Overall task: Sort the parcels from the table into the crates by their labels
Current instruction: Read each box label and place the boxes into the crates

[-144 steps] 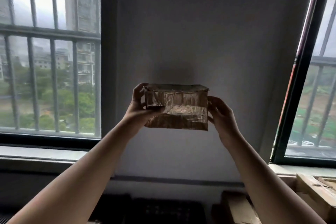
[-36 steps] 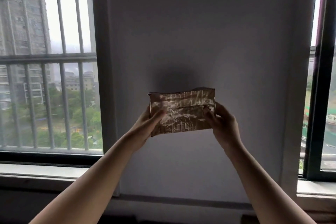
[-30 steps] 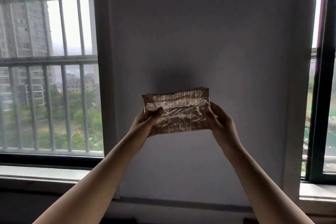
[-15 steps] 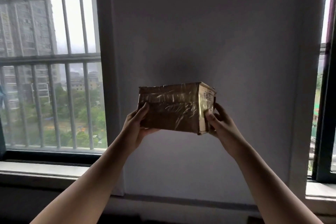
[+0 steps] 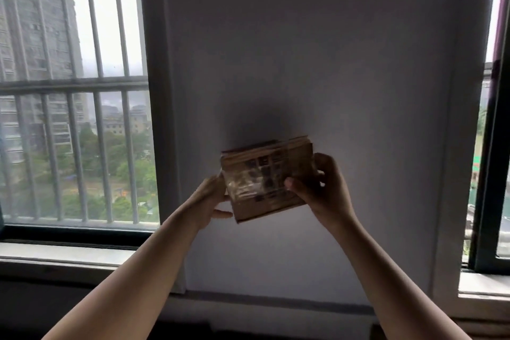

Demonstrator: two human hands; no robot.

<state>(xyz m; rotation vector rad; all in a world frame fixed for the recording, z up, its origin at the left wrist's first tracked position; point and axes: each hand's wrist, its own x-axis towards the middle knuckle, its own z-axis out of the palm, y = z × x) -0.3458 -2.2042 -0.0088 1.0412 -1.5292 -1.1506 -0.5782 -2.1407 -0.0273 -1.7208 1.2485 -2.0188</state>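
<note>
I hold a small brown cardboard parcel (image 5: pixel 265 176) up at chest height in front of the grey wall. It is wrapped in shiny clear tape, and a label with dark printed blocks faces me, blurred. My left hand (image 5: pixel 207 201) grips its left edge and lower corner. My right hand (image 5: pixel 323 188) grips its right side, thumb across the front face. The parcel is tilted, its left end lower. The table and crates are out of view.
A barred window (image 5: pixel 77 107) fills the left, with a sill (image 5: pixel 63 252) below it. Another window frame (image 5: pixel 494 146) stands at the right edge. A plain grey wall (image 5: pixel 303 50) lies straight ahead.
I have turned the parcel in my hands, so the labelled face now points at me instead of the taped side. It has shifted slightly right and down.
</note>
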